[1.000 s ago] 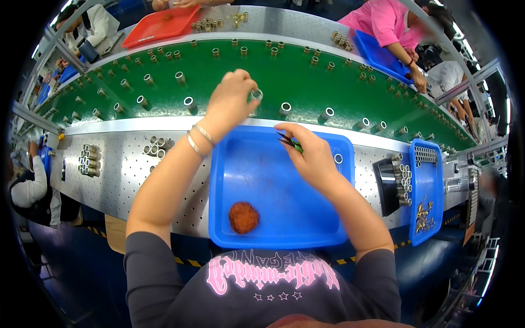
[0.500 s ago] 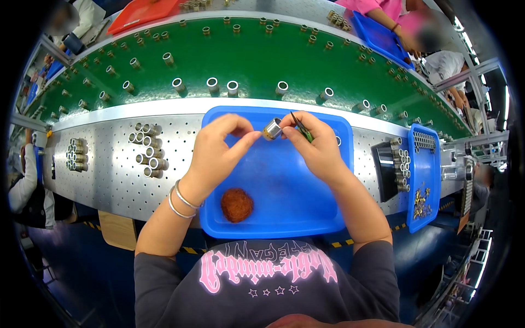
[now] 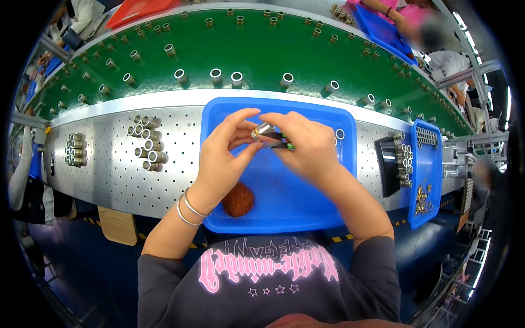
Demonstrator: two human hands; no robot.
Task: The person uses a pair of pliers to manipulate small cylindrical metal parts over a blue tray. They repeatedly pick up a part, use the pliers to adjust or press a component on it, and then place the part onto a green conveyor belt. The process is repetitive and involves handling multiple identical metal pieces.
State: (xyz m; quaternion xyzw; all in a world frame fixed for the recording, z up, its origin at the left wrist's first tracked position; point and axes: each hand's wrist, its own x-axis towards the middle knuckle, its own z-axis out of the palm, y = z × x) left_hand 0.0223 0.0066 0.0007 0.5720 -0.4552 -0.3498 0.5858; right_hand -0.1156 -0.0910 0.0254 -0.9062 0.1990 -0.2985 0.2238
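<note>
Over the blue tray [image 3: 279, 223], a short shiny metal sleeve [image 3: 264, 129] lies tilted between my two hands. My left hand [image 3: 225, 146] is closed about the sleeve's left end, its thumb below. My right hand [image 3: 309, 143] is closed on dark tweezers [image 3: 280, 144] with green marks, their tips pointing left at the sleeve. Its fingers also come up to the sleeve's right side; whether they grip it I cannot tell. A reddish-brown scouring ball [image 3: 238, 200] sits in the tray's near left corner, beside my left wrist.
Beyond the tray, a green conveyor belt [image 3: 246, 52] carries many standing metal sleeves. Grouped sleeves [image 3: 147, 143] stand on the perforated metal table [image 3: 180, 180] at left. At right are a black holder [image 3: 387, 167] and a smaller blue tray [image 3: 415, 218] with brass-coloured pieces. Other people work across the belt.
My hands have come closer together. The tweezers have swung from pointing up and away to pointing left at the sleeve, which has turned in my fingers. Belt sleeves have shifted slightly.
</note>
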